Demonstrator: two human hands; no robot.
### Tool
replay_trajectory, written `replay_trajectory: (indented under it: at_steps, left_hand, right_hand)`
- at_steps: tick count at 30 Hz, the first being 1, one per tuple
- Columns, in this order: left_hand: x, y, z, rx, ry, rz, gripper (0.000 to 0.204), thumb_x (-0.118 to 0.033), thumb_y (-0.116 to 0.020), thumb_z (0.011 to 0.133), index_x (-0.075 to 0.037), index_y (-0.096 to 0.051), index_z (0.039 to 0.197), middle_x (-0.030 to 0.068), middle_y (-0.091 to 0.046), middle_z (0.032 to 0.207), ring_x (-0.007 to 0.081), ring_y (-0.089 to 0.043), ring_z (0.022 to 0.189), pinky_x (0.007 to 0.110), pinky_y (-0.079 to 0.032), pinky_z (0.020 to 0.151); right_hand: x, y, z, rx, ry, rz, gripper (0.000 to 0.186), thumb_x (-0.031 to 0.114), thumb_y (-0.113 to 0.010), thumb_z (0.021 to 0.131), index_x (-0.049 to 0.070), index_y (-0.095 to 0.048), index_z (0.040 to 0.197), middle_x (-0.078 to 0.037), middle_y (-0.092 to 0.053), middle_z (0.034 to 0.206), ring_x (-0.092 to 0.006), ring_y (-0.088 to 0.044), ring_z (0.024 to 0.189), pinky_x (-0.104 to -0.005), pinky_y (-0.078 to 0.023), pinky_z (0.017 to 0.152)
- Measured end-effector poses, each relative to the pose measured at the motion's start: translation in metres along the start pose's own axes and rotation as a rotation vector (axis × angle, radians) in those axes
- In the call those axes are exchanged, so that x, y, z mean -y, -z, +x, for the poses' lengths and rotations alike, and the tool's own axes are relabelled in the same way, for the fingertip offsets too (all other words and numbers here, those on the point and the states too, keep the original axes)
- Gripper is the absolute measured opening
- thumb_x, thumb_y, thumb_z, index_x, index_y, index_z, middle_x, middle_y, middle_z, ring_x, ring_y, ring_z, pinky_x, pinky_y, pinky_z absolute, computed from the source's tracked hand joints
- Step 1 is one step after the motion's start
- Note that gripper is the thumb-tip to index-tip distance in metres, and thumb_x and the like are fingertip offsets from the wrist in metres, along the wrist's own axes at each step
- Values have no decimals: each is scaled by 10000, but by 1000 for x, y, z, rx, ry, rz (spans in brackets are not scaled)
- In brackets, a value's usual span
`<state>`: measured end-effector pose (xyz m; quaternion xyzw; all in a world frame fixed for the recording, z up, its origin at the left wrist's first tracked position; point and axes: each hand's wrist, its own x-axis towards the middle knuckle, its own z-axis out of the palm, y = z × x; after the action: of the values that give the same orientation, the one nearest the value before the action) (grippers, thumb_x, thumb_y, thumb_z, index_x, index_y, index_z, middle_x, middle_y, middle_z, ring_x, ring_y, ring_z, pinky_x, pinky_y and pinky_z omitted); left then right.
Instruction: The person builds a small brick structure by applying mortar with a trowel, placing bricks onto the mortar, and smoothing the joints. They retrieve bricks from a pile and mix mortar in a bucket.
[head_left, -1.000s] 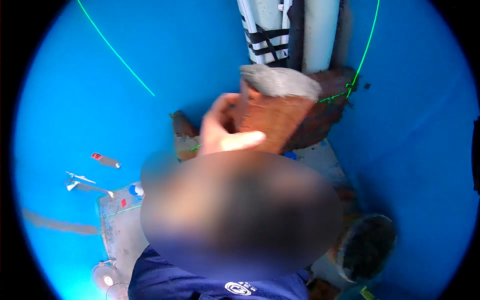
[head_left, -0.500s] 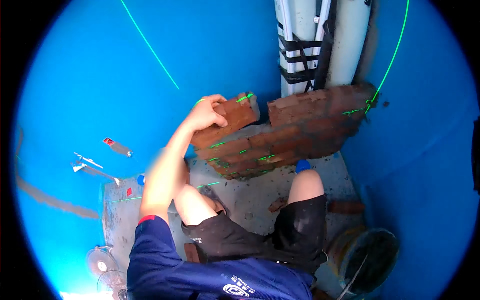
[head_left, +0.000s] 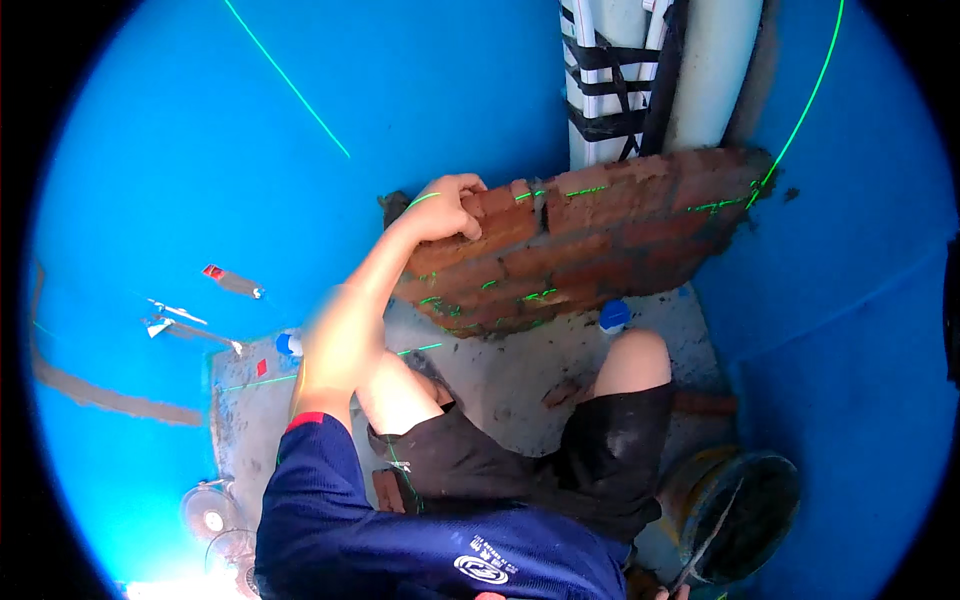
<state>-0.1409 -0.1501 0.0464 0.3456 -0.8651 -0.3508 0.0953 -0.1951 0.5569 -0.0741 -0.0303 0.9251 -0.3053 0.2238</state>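
Note:
My left hand (head_left: pixel 445 210) is closed over a red brick (head_left: pixel 505 222) at the left end of the wall's top course, fingers over its top and thumb on its front. The brick sits in line with its neighbour, a dark mortar joint between them. Under and beside it runs the low brick wall (head_left: pixel 590 255), smeared with grey mortar. At the lower edge, only the fingertips of my right hand (head_left: pixel 677 592) show, at the lower end of a thin rod-like tool (head_left: pixel 716 530) that reaches into a bucket (head_left: pixel 745 515). The rest of that hand is out of sight.
Blue walls (head_left: pixel 250 180) enclose the corner. White pipes (head_left: pixel 710 80) bound with black tape rise behind the brick wall. Loose bricks (head_left: pixel 705 403) lie on the grey floor (head_left: pixel 500 400). A fan (head_left: pixel 210 520) stands at lower left. Green laser lines cross the walls and bricks.
The brick under my left hand has gone from tilted and raised to lying level in the top course, against its neighbour. Fingertips of my right hand have appeared by the bucket.

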Motion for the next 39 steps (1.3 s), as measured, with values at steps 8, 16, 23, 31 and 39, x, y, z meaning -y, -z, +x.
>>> replay_trajectory:
  at_steps: [8,16,23,31,39]
  left_hand:
    - [1,-2,5,4,22,38,553,-55,-776,536,-15,-594,1057,100,-658,972,197,-601,856,361,-481,767]
    - [6,-6,13,-16,29,86,567,-97,-780,501,-26,-608,1036,107,-669,918,244,-624,816,359,-494,729]
    - [11,-10,16,-18,14,96,549,-125,-780,493,-33,-606,1005,114,-673,907,267,-634,834,366,-498,727]
    - [9,-17,23,3,24,162,533,-83,-777,533,-28,-585,1028,95,-661,890,226,-610,810,361,-484,721]
    - [-11,-2,9,81,28,490,699,-230,-840,580,-56,-556,1195,158,-633,1121,296,-603,1047,405,-485,842]
  right_hand:
    - [-39,-10,25,21,60,269,231,77,-531,875,-51,-563,1065,-145,-607,987,-246,-557,928,-352,-459,835]
    - [-35,-11,63,66,90,-4,231,83,-541,883,-53,-571,1067,-138,-610,969,-235,-557,934,-346,-452,853]
    - [3,-23,73,-18,154,192,324,145,-545,914,-67,-557,1158,-187,-600,1090,-263,-554,1009,-351,-436,898]
    - [42,-26,83,51,29,248,533,224,-601,916,-135,-454,1281,-258,-529,1286,-319,-508,1160,-379,-384,1009]
    - [86,-33,86,86,15,284,494,154,-602,885,-125,-476,1272,-239,-551,1273,-308,-519,1162,-365,-382,1012]
